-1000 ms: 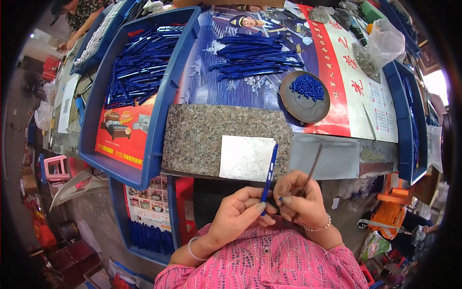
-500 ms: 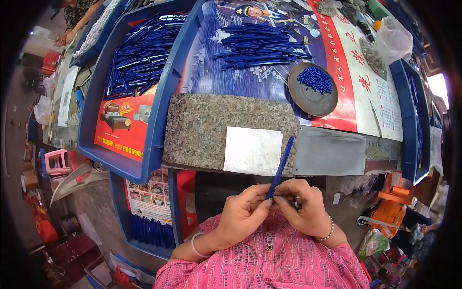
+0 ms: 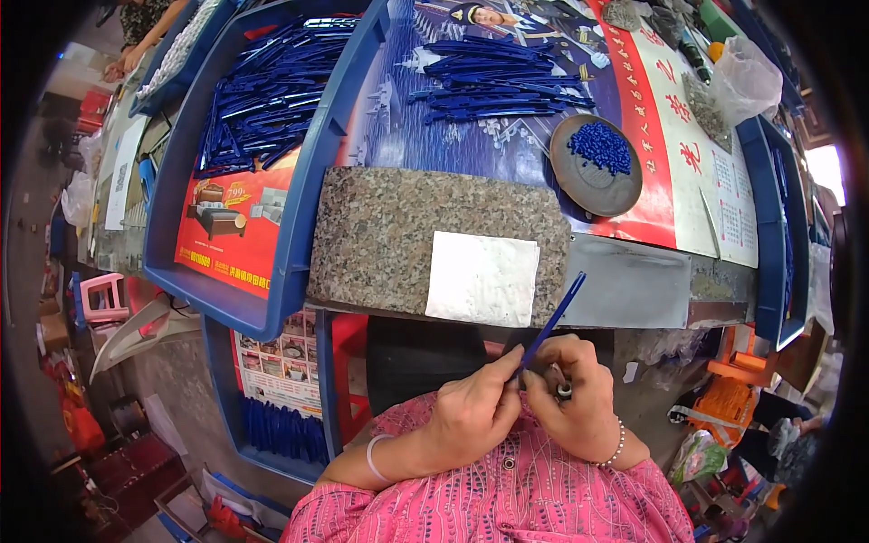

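My left hand (image 3: 472, 403) pinches the lower end of a slim blue strip (image 3: 554, 322), which slants up and to the right. A narrow slot shows near its tip. Close against it, my right hand (image 3: 584, 412) is curled, with its fingertips near the strip's lower end. A small metal tool with a round end (image 3: 564, 391) sticks out between the right fingers; its kind I cannot make out. Both hands are in front of my body, just below the table edge. Beyond them, a white paper pad (image 3: 482, 279) lies on a speckled stone slab (image 3: 380, 235).
A dish (image 3: 588, 192) of small blue pieces stands beyond the slab, beside a pile of blue strips (image 3: 498, 81). Blue trays (image 3: 303, 204) with more strips stand at the left, below the table (image 3: 328, 398) and at the right (image 3: 765, 226). A grey plate (image 3: 625, 282) adjoins the slab.
The blue strip has tipped further to the right and turned, showing its narrower side. My right hand has shifted slightly right, and the metal tool in it shows more.
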`<state>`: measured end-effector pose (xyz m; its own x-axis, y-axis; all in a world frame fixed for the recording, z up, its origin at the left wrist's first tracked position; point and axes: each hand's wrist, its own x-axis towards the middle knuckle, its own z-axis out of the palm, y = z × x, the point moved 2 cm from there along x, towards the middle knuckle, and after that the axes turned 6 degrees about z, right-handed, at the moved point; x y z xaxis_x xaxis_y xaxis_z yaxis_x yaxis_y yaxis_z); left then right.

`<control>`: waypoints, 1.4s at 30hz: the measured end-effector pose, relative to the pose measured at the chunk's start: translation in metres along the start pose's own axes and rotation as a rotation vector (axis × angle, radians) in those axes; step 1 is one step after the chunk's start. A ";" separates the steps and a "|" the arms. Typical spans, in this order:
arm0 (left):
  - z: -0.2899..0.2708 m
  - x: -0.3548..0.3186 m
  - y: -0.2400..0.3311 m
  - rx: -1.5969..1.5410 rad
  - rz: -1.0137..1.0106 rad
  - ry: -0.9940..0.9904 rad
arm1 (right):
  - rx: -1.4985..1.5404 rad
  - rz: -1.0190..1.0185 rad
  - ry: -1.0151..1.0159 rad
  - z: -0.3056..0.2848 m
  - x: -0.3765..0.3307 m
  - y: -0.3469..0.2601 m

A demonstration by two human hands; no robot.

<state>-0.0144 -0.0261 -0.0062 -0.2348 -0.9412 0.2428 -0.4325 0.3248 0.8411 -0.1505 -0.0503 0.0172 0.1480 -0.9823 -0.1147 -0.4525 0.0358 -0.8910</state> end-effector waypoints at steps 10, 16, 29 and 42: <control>0.001 -0.003 0.002 -0.065 0.007 0.000 | -0.049 -0.030 -0.220 -0.008 -0.002 0.009; 0.003 -0.009 0.001 0.020 0.003 -0.048 | -0.064 0.114 -0.335 -0.007 -0.001 0.006; 0.002 -0.012 -0.001 0.025 0.049 -0.028 | 0.094 0.169 -0.338 -0.003 -0.003 0.022; 0.000 -0.015 -0.008 -0.163 -0.124 -0.052 | 0.143 0.176 -0.351 0.003 0.002 0.024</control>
<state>-0.0078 -0.0142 -0.0164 -0.2344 -0.9658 0.1107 -0.3157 0.1833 0.9310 -0.1583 -0.0513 -0.0062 0.3807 -0.8376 -0.3917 -0.3751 0.2473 -0.8934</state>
